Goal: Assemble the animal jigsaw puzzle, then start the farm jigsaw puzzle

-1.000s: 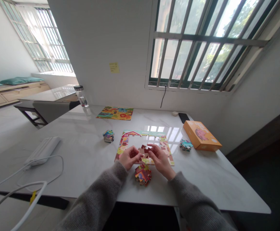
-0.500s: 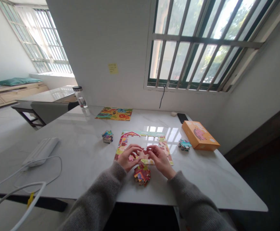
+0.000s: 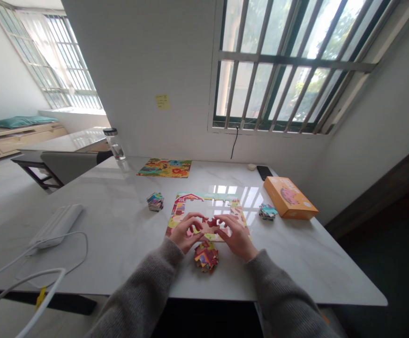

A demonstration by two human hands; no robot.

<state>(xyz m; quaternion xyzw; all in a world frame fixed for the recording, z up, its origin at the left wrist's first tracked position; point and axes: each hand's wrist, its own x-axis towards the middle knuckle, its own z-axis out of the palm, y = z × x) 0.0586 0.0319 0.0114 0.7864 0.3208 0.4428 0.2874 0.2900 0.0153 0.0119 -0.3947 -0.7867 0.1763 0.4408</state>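
Between my two hands is a jigsaw puzzle piece [image 3: 209,226], pinkish brown, held over the lower part of a farm jigsaw puzzle [image 3: 190,197]. The puzzle's border is joined, with a red barn at its upper left and bare table inside. My left hand [image 3: 187,231] pinches the piece from the left, and my right hand [image 3: 235,234] grips its right side with thumb and fingers. Just in front of the puzzle lies a pile of loose puzzle pieces [image 3: 206,257] in red, purple and yellow. Part of the puzzle's lower edge is hidden behind my hands.
Stacks of pieces stand to the left [image 3: 155,202] and right [image 3: 268,212]. An orange box [image 3: 289,197] and a phone [image 3: 264,172] are at the right. Behind lies a finished animal picture [image 3: 164,168]. A bottle [image 3: 116,144] and a white power strip [image 3: 57,225] with cables are leftward.
My right fingers have shifted slightly on the puzzle piece, which now shows more plainly between both hands. The whole view has moved a little.
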